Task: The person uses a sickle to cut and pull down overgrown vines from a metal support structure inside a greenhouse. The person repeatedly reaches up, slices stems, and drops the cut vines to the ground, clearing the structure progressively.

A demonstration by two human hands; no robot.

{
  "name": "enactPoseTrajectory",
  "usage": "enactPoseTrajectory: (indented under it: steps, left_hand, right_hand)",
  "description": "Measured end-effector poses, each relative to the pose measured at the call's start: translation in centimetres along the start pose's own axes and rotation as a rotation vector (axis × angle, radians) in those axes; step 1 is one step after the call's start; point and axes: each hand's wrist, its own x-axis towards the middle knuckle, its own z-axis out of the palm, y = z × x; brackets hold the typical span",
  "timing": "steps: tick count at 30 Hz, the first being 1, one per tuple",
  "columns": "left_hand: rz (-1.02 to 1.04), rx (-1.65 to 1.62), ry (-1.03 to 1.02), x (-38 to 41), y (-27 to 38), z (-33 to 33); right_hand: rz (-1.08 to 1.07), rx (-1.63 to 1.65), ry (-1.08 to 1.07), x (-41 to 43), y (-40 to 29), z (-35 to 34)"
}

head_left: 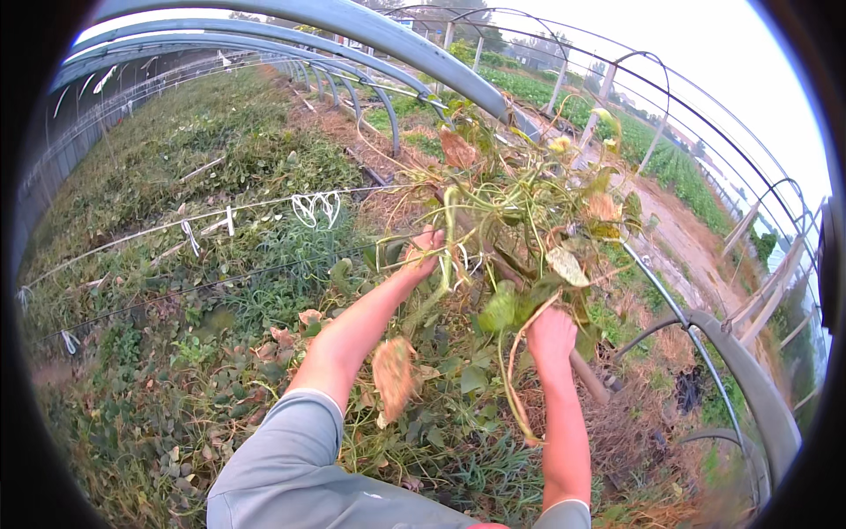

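A tangled bundle of green and withered vines (522, 205) fills the upper middle of the view, raised in front of me. My left hand (423, 252) is at its left side, fingers curled by the stems. My right hand (552, 330) is closed at its lower edge; leaves cover part of the fingers. A wooden pole (588, 377) runs diagonally behind the vines and passes beside my right hand; whether that hand grips the pole or the stems, I cannot tell. A blurred dry brown leaf (394, 378) hangs between my forearms.
Curved metal greenhouse hoops (390, 49) arch overhead, and another hoop (740, 370) stands at the right. A cord with white string loops (316, 209) crosses at the left, above low vines (172, 410). A dirt path (694, 271) runs beyond the frame at the right.
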Motion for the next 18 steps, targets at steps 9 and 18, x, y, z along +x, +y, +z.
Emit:
enactPoseTrajectory:
  steps: [9, 18]
  left_hand:
    - [0.294, 0.629, -0.135, 1.4, -5.5, -5.8]
    - [0.206, -0.11, 0.028, -9.2, -7.4, -1.8]
  right_hand:
    - [0.003, 0.107, -0.017, -11.2, 2.0, 5.0]
    - [-0.029, 0.064, -0.048, -3.3, 0.3, 3.6]
